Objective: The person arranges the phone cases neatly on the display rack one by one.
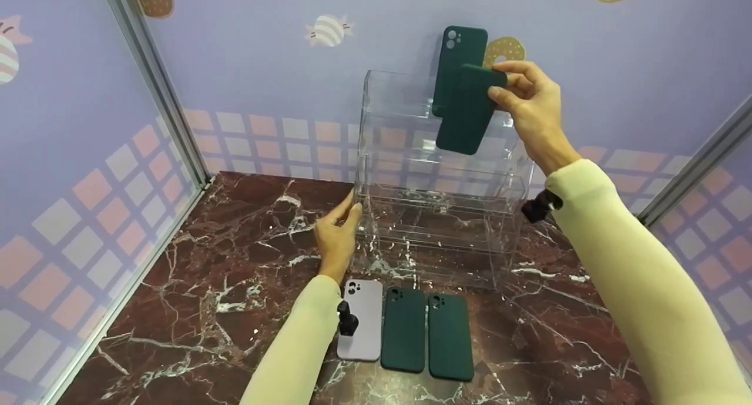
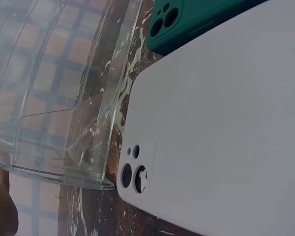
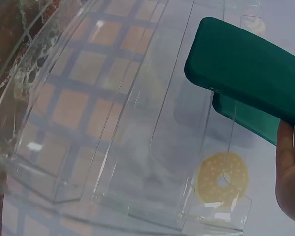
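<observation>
My right hand (image 1: 534, 108) pinches a dark green phone case (image 1: 470, 114) by its upper right edge, thumb in front. The case is held tilted before the top tier of a clear tiered display stand (image 1: 446, 237). Behind it, another green phone case (image 1: 461, 49) leans upright on that top tier, its lower part partly hidden. At the stand's left side, my left hand (image 1: 338, 234) grips the clear side panel between thumb and fingers. In the right wrist view the held case (image 3: 250, 69) overlaps the standing one (image 3: 250, 118).
In front of the stand, a pale lilac phone case (image 1: 365, 311) and two green cases (image 1: 404, 331) (image 1: 450, 340) lie in a row on the dark red marbled table (image 1: 235, 264). Patterned walls (image 1: 264, 58) enclose the back and both sides.
</observation>
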`<state>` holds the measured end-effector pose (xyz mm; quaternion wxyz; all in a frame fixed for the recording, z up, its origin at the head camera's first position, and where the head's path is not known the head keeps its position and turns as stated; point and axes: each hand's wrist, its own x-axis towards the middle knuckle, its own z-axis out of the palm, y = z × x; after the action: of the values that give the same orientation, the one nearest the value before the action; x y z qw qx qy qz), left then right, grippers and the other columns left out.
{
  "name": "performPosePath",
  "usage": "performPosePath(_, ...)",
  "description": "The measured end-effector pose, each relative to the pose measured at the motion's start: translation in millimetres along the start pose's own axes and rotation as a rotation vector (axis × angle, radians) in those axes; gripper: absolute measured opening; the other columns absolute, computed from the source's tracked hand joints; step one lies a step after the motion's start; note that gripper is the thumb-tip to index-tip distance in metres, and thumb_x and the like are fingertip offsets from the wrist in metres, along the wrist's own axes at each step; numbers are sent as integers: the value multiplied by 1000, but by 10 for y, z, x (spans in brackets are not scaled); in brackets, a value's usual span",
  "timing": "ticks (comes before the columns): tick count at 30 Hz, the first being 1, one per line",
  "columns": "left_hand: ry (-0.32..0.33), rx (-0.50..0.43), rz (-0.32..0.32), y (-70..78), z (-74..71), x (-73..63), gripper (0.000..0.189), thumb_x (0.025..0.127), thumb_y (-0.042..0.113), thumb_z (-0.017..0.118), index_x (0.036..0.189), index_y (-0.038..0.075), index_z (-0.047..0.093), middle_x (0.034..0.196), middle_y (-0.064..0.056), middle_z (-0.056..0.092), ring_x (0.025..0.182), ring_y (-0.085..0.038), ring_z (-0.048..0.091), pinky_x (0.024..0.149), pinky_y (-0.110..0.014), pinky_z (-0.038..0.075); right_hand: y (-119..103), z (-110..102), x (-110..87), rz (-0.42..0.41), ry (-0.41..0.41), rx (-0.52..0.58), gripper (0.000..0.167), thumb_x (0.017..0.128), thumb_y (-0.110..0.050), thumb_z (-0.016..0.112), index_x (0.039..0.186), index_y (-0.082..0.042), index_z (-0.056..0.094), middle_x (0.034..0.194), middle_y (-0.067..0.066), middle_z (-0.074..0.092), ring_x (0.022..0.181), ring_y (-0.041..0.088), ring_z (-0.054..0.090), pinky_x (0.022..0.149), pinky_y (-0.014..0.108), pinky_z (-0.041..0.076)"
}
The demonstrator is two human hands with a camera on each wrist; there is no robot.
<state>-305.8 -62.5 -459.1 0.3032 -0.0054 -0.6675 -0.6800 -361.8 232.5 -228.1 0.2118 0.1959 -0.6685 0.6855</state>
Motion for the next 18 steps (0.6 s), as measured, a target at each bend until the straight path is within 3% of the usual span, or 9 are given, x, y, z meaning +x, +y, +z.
performPosePath(10, -7, -12, 11, 34, 19, -18, 30, 98, 7, 78, 128, 8, 77, 126, -6, 75, 111, -18, 74, 97, -31, 57, 109, 72, 148, 59, 11, -58, 33, 95, 13, 72, 119, -9, 76, 100, 15, 70, 100, 29, 70, 94, 36, 61)
performPosePath(18, -5, -9, 12, 48, 37, -42, 30, 98, 7, 78, 128, 9, 77, 125, -7, 75, 112, -20, 74, 97, -32, 58, 236, 37, 135, 121, 2, -79, 33, 95, 10, 74, 121, -10, 76, 98, 11, 70, 96, 25, 69, 92, 34, 61)
